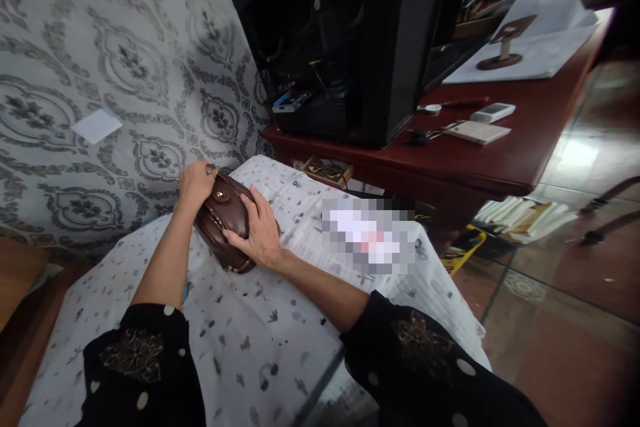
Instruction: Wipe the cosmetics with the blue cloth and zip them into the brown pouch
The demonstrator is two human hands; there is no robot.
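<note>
A dark brown leather handbag (230, 220) with gold-coloured zips and a round snap lies on a white patterned cloth (280, 353). Its far end is gripped by my left hand (199, 184), whose fingertips are partly hidden behind the bag. My right hand (263, 230) clasps the right side, the thumb pressed on the leather near the zip and the fingers curved along the edge. The zip's position is hard to make out. To the right on the cloth is a blurred-out, pixelated item (367, 233) whose kind I cannot tell.
Behind the cloth stands a red-brown desk (480, 160) bearing a black computer case (345, 47), papers and a phone stand (505, 47). An open drawer (327, 170) sits below. Patterned wallpaper (130, 60) rises at the left; books (525, 217) are stacked low at the right.
</note>
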